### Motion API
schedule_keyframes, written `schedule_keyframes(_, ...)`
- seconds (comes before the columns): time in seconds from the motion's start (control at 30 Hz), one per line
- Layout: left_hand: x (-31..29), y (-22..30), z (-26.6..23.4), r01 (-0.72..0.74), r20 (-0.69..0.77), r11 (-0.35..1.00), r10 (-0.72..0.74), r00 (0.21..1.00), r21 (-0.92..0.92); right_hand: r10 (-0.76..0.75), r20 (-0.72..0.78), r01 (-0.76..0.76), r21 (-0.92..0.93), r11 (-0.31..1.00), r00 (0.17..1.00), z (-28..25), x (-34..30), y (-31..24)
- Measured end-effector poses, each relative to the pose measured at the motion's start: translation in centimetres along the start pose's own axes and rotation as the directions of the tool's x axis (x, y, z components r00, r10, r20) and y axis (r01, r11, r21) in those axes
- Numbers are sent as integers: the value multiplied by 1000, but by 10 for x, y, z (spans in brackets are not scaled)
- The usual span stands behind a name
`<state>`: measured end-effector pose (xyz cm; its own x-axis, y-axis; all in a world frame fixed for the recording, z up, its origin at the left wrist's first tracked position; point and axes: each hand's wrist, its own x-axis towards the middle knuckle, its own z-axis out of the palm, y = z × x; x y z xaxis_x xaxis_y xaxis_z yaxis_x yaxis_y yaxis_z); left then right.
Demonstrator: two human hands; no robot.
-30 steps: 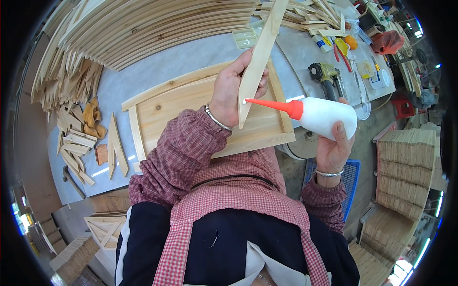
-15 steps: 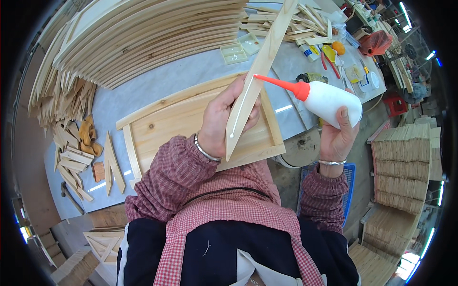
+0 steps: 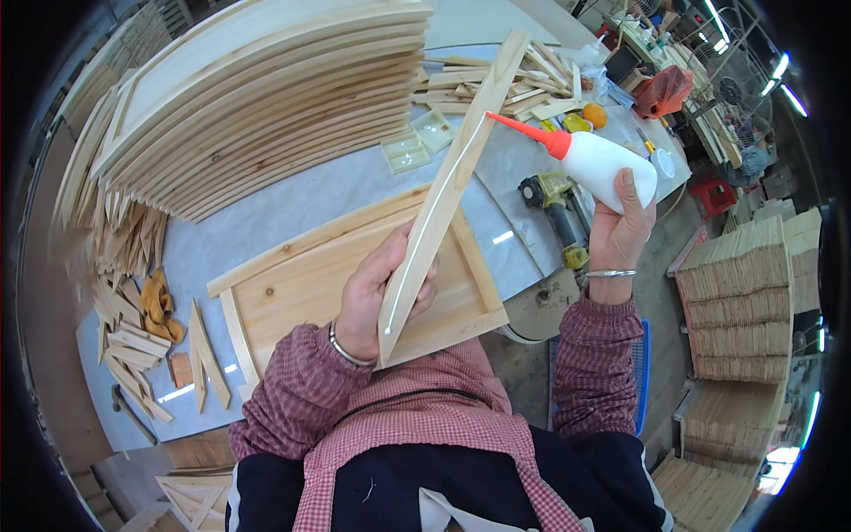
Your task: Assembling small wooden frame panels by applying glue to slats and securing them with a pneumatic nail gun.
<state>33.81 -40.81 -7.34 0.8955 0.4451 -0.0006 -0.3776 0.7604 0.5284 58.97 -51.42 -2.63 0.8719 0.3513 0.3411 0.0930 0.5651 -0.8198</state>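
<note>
My left hand grips a long pale wooden slat with a mitred end, held up at a slant over the table. A thin white line of glue runs along most of the slat's narrow edge. My right hand holds a white glue bottle with a red nozzle, and the nozzle tip touches the slat near its upper part. Under the slat lies a shallow wooden tray frame on the grey table.
A tall stack of finished wooden panels fills the far left of the table. Short mitred offcuts lie at the left edge. A yellow power tool, loose slats and small clear trays sit on the right. Stacked wooden pieces stand on the floor to the right.
The bottle nozzle has travelled up along the slat from its lower end toward its upper end, leaving a glue line. My left hand kept its grip on the slat.
</note>
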Motion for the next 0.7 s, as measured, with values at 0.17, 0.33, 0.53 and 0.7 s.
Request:
schedule_keyframes(0.17, -6, 2, -4, 14, 4, 999, -14, 1000, 31, -40, -17, 40, 12, 999, 999, 2, 26, 3)
schedule_keyframes(0.33, -14, 5, -8, 39, -21, 996, -37, 999, 79, -66, -48, 67, 21, 998, 997, 6, 49, 6)
schedule_keyframes(0.53, -22, 7, -14, 46, -38, 993, -42, 998, 113, -90, -73, 92, 23, 996, 993, 9, 72, 9)
schedule_keyframes(0.7, -24, 6, -23, 42, -25, 990, -38, 999, 134, -104, -88, 103, -8, 995, 991, 8, 84, 9)
